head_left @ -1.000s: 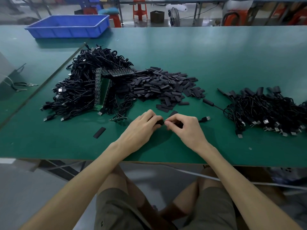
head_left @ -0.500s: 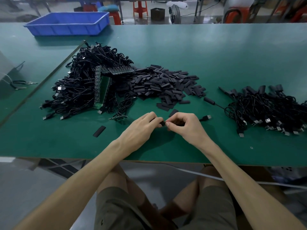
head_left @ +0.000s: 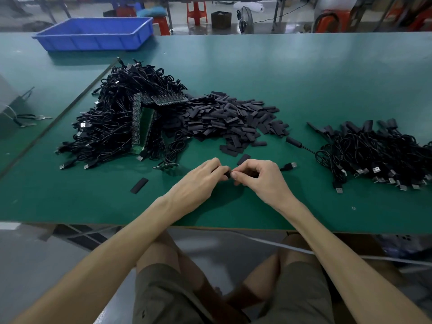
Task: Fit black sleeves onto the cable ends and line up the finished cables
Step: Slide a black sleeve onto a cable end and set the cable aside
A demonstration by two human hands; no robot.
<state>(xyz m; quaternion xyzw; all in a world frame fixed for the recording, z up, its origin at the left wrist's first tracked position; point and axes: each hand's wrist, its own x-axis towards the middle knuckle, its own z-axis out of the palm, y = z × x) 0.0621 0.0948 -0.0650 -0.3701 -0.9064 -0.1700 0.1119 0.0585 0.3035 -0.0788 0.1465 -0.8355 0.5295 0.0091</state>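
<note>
1. Head view: both hands meet near the front edge of the table [head_left: 315, 73], at its 6 o'clock.
2. Left hand [head_left: 201, 177]: fingers curled, tips pinching a sleeve [head_left: 227, 175]. Only a short black stub shows between the two hands.
3. Right hand [head_left: 263, 180]: fingers curled, thumb tip against the sleeve end, gripping the cable [head_left: 290, 165]. The cable's lead runs under the palm and its USB plug sticks out on the table at the hand's 3 o'clock. The end being fitted is hidden by the fingers.
4. Sleeve pile [head_left: 233, 118]: 12 o'clock from the hands, with strays down to just behind the right knuckles.
5. Raw heap [head_left: 117, 120]: 10 o'clock, a tangled mound touching the sleeve pile, with a green board [head_left: 146, 130] leaning in it.
6. Done cables [head_left: 378, 155]: 2–3 o'clock, well apart from the sleeve pile, plugs toward the front edge.
7. Loose sleeve [head_left: 139, 185]: flat on the table, 9 o'clock from the left hand.
8. Blue bin [head_left: 93, 40]: far 11 o'clock corner.
</note>
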